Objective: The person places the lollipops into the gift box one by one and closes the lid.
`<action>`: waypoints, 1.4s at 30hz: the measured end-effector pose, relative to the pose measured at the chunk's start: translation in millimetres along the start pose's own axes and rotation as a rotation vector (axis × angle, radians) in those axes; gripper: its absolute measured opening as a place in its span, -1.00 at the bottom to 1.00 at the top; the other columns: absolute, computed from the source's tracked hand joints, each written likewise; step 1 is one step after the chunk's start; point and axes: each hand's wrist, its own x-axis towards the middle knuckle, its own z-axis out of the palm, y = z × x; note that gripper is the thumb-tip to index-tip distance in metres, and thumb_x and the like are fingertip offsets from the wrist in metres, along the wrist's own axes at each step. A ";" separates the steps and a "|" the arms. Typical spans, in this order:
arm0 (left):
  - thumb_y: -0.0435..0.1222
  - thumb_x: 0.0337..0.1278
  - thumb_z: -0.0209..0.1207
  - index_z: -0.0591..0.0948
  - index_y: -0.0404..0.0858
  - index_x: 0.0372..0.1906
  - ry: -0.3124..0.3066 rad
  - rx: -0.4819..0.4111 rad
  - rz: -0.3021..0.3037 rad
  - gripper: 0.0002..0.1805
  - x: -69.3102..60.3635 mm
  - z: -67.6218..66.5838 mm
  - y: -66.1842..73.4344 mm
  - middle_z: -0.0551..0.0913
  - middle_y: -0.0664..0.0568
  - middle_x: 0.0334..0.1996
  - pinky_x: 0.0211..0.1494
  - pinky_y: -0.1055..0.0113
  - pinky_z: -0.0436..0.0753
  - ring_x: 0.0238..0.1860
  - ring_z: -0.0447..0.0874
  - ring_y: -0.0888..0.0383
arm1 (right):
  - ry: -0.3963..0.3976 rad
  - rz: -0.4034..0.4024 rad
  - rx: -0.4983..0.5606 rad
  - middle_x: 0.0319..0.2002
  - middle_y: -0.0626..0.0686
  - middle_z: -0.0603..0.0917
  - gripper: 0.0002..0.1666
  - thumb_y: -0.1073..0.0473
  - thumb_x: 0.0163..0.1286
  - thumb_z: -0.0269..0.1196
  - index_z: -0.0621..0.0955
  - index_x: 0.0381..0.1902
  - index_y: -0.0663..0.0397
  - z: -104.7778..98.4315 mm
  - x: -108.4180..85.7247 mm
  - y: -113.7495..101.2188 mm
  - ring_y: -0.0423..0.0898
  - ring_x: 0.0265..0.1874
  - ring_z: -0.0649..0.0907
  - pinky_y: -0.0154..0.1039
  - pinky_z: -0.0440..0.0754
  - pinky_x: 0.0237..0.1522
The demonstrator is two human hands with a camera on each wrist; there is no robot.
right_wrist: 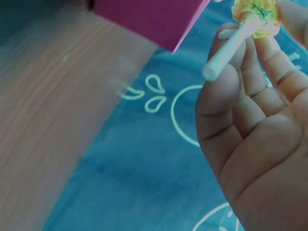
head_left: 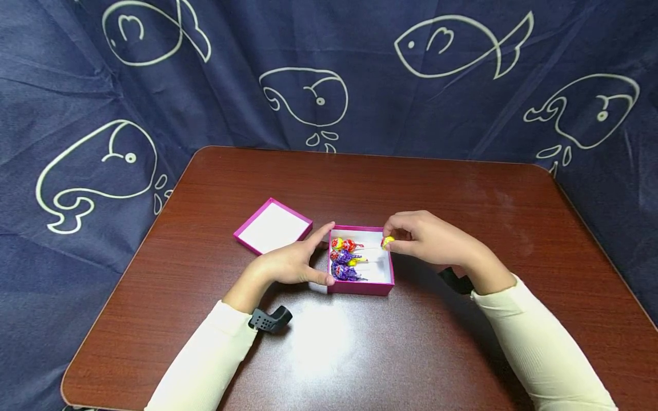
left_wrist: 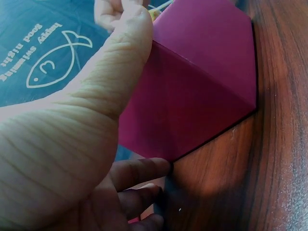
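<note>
My right hand (head_left: 426,237) pinches a yellow-wrapped lollipop (head_left: 388,242) over the right rim of a pink box with a white inside (head_left: 377,268). In the right wrist view the white stick of that lollipop (right_wrist: 231,50) points out from the fingers. My left hand (head_left: 293,262) holds the left side of the box, its thumb at the front corner and forefinger at the back corner. Inside, along the left wall, lie red-and-yellow lollipops (head_left: 345,245) and purple lollipops (head_left: 345,271), sticks to the right. The left wrist view shows the box's outer wall (left_wrist: 187,96) beside the thumb.
Left of the box, the pink lid (head_left: 272,228) lies on the brown table (head_left: 437,188) with its white inside up. A dark blue cloth (head_left: 370,45) with white fish and whale drawings hangs behind the table. Each wrist wears a black band (head_left: 269,319).
</note>
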 end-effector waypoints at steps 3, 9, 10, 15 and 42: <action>0.05 0.01 0.44 -0.19 -0.03 0.61 0.002 0.001 0.003 0.26 0.0 -0.2 0.1 0.19 -0.18 0.49 0.48 0.08 0.15 0.41 0.26 -0.06 | -0.004 -0.018 0.005 -0.31 -0.20 0.60 -0.89 0.20 0.31 0.36 0.63 -0.25 -0.10 1.8 9.5 -3.0 -0.22 -0.36 0.53 -0.23 0.51 -0.28; 0.03 0.01 0.45 -0.18 -0.04 0.61 0.001 -0.008 0.004 0.26 0.3 -0.3 0.0 0.27 -0.18 0.45 0.47 0.09 0.16 0.40 0.28 -0.04 | -0.019 -0.035 0.030 -0.36 -0.15 0.56 -0.89 0.22 0.30 0.38 0.65 -0.24 -0.05 4.2 26.7 -7.2 -0.20 -0.37 0.51 -0.22 0.49 -0.31; 0.03 0.01 0.45 -0.18 -0.04 0.61 0.000 -0.008 0.003 0.26 0.4 -0.2 -0.2 0.28 -0.18 0.44 0.47 0.09 0.16 0.40 0.29 -0.03 | -0.022 -0.040 0.033 -0.36 -0.15 0.56 -0.89 0.22 0.30 0.38 0.65 -0.25 -0.05 4.6 29.4 -7.9 -0.19 -0.37 0.51 -0.21 0.49 -0.31; 0.03 0.01 0.45 -0.18 -0.05 0.61 0.002 -0.005 -0.002 0.26 0.6 -0.1 -0.7 0.28 -0.18 0.44 0.47 0.08 0.18 0.39 0.30 -0.03 | -0.038 -0.063 0.028 -0.37 -0.15 0.57 -0.88 0.25 0.28 0.39 0.65 -0.28 -0.04 8.6 41.7 -10.7 -0.18 -0.37 0.52 -0.22 0.49 -0.30; 0.02 0.02 0.44 -0.19 -0.11 0.61 -0.002 -0.013 0.011 0.26 0.4 0.7 -1.8 0.27 -0.13 0.46 0.47 0.10 0.16 0.40 0.28 0.00 | -0.008 -0.120 -0.252 -0.47 -0.15 0.61 -0.85 0.15 0.27 0.43 0.62 -0.38 -0.05 46.4 71.7 -27.3 -0.22 -0.53 0.50 -0.19 0.55 -0.43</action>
